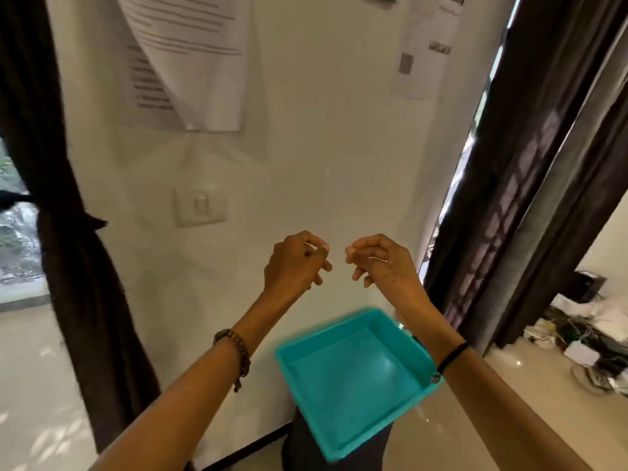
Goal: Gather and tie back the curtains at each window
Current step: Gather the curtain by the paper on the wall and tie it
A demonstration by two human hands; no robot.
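Note:
A dark brown curtain [78, 283] hangs at the left window, cinched at mid height by a dark tie [64, 223]. At the right window another dark curtain [530, 158] hangs loose and ungathered. My left hand [297, 263] and my right hand [377, 261] are raised side by side before the white wall, between the two curtains and touching neither. Each has its fingers curled, thumb against forefinger. A thin pale strand [379, 259] seems to cross the fingers of each hand; I see none spanning the gap between them.
A teal plastic tray [343, 396] sits tilted on a dark stand just below my arms. A light switch [200, 205] and taped papers [193, 62] are on the wall. Cables and boxes [591, 345] clutter the floor at the right.

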